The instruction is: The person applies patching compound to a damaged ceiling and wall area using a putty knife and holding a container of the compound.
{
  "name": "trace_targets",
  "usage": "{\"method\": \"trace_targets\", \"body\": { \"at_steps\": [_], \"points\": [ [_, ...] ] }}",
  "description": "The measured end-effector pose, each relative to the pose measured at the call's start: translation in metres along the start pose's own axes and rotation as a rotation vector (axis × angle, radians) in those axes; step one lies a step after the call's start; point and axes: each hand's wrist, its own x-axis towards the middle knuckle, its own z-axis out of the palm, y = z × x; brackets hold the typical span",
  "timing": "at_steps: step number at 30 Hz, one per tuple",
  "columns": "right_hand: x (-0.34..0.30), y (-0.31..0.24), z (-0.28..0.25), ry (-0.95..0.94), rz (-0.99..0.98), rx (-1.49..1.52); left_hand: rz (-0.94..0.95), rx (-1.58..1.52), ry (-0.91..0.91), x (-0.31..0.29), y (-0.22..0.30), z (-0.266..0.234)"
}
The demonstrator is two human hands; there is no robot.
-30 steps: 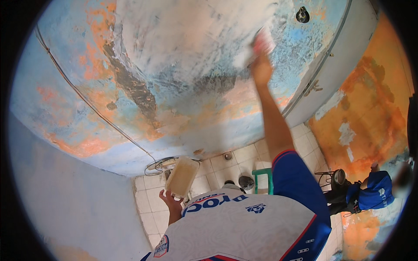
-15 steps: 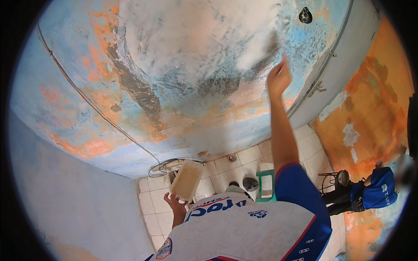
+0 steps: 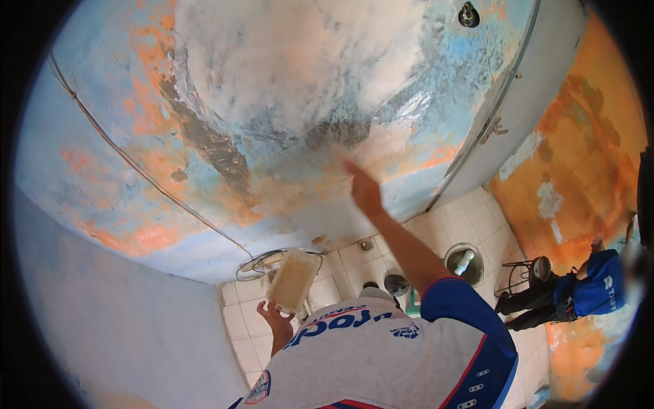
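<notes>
My left hand (image 3: 277, 318) grips the lower end of a cream rectangular tub (image 3: 294, 281), its fingers curled at the rim. The tub is tilted, and pale material seems to coat its inside. My right hand (image 3: 366, 192) is closed and smeared by motion, with the arm stretched toward the wall (image 3: 286, 198). A blurred flat tool seems to extend past its fingers, close to a dark grey strip below the large whitish coated patch (image 3: 300, 61). Wet-looking pale streaks lie to the right of that strip.
Cables (image 3: 146, 167) run down the left of the wall to a coil near the floor. A round bucket (image 3: 465, 264) with a bottle-like item stands on the tiles (image 3: 443, 218). At right, a person in a blue shirt (image 3: 591, 285) is beside a metal stand (image 3: 521, 271).
My right hand has swept left and down across the wall, away from the right side of the whitish patch. The round bucket has come into sight. My left hand and the tub stay put.
</notes>
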Motion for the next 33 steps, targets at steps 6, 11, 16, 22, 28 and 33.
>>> {"method": "trace_targets", "body": {
  "at_steps": [6, 11, 16, 22, 28, 33],
  "points": [
    [0.218, 0.026, -0.175, 0.732, -0.147, -0.496, 0.028, 0.007, -0.089, -0.001, 0.003, 0.007],
    [0.150, 0.087, -0.049, 0.608, -0.399, -0.581, -0.007, 0.001, -0.021, 0.008, -0.002, 0.009],
    [-0.023, -0.026, 0.038, -0.196, -0.030, -0.052, -0.026, 0.030, 0.003, -0.001, -0.014, -0.005],
    [0.056, 0.030, -0.055, 0.311, 0.012, -0.350, -0.044, 0.021, -0.001, 0.003, -0.012, 0.000],
    [0.225, -0.009, -0.141, 0.673, -0.151, -0.494, 0.135, 0.260, -0.102, 0.016, -0.036, -0.015],
    [0.072, 0.001, 0.026, 0.171, -0.012, -0.351, -0.046, -0.007, 0.051, -0.001, -0.014, 0.010]
  ]
}}
